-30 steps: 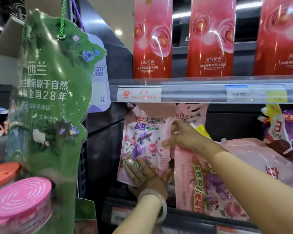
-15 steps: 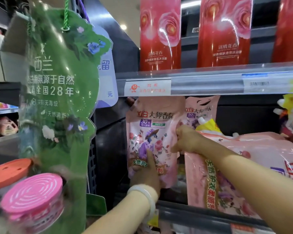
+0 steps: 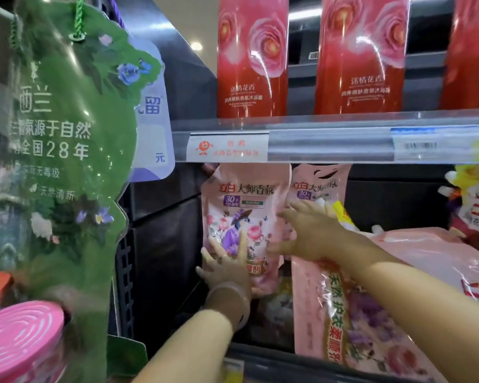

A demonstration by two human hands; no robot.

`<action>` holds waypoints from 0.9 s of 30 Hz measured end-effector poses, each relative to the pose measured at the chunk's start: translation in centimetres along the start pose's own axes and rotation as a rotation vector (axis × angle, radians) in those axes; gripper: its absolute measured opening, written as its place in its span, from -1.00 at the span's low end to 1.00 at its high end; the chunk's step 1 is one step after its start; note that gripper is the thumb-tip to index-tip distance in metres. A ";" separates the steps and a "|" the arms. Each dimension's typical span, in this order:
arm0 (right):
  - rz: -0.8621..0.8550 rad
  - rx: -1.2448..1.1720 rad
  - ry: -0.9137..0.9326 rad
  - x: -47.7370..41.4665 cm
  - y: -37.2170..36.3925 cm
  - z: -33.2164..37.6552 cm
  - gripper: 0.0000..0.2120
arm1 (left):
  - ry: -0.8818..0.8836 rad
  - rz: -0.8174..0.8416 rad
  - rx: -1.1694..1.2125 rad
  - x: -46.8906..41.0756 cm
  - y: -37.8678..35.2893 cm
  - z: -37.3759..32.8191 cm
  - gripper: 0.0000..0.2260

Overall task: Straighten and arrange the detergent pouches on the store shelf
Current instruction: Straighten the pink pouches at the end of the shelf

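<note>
A: Head view. Which step in hand?

B: Squaring up the front pink pouch (image 3: 244, 214), centre of frame, upright under the shelf rail (image 3: 329, 142). Done with the left hand (image 3: 227, 269) flat on its lower front, fingers straight and spread, pressing rather than gripping. Meanwhile the right hand (image 3: 310, 233) spread wide at the pouch's right edge, beside a second pouch (image 3: 318, 183) behind. No grasp visible.

A: Next move?

B: Probably seating that pouch plumb, then lifting the slumped pouch (image 3: 343, 322) at lower right, which leans just beside it. Soft, slippery film, so likely wants support from below. Also a further pink pouch (image 3: 440, 252) lying flat at right.

A: Any writing?

B: On the front pouch, "大师香氛" and a "30" badge. Down the slumped one, "天然护衣柔顺". On the green hanging sign (image 3: 61, 134), left of frame: "源于自然", "全国28年", "天然清新". On the red bottles (image 3: 252, 64) at top, small print too blurred to read. On the rail tag (image 3: 227, 147), red print, unreadable.
</note>
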State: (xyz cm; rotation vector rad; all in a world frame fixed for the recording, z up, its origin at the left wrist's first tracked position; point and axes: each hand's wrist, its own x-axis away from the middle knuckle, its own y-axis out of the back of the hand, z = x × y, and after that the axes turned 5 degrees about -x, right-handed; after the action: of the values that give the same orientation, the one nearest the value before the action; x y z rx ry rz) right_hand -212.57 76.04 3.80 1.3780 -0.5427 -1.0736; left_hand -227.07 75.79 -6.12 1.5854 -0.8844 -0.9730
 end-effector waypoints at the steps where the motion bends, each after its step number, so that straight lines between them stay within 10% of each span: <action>1: 0.115 0.029 -0.041 0.2 0.2 -0.5 -0.12 | -0.033 -0.002 0.028 -0.4 0.0 0.2 0.12; 7: 0.439 -0.062 -0.066 0.3 1.3 -1.8 0.01 | -0.080 -0.042 0.004 -1.9 -1.1 -0.5 0.14; 13: 0.364 -0.083 -0.025 0.5 0.7 -2.3 0.16 | -0.067 -0.002 0.107 -1.4 -0.6 -0.3 0.12; 20: -0.039 0.123 0.138 4.5 3.8 -4.0 -0.21 | -0.441 -0.178 0.959 2.7 5.8 -3.1 -0.68; 27: -0.161 0.331 -0.164 12.3 6.9 -10.4 -0.07 | -0.974 -0.122 0.144 7.5 8.1 -8.7 -0.18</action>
State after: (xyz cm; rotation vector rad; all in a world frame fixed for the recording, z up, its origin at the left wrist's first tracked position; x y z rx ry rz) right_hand -196.21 69.92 5.16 1.6521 -0.7652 -1.2756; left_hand -216.65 70.73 1.82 1.2452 -1.5385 -1.8586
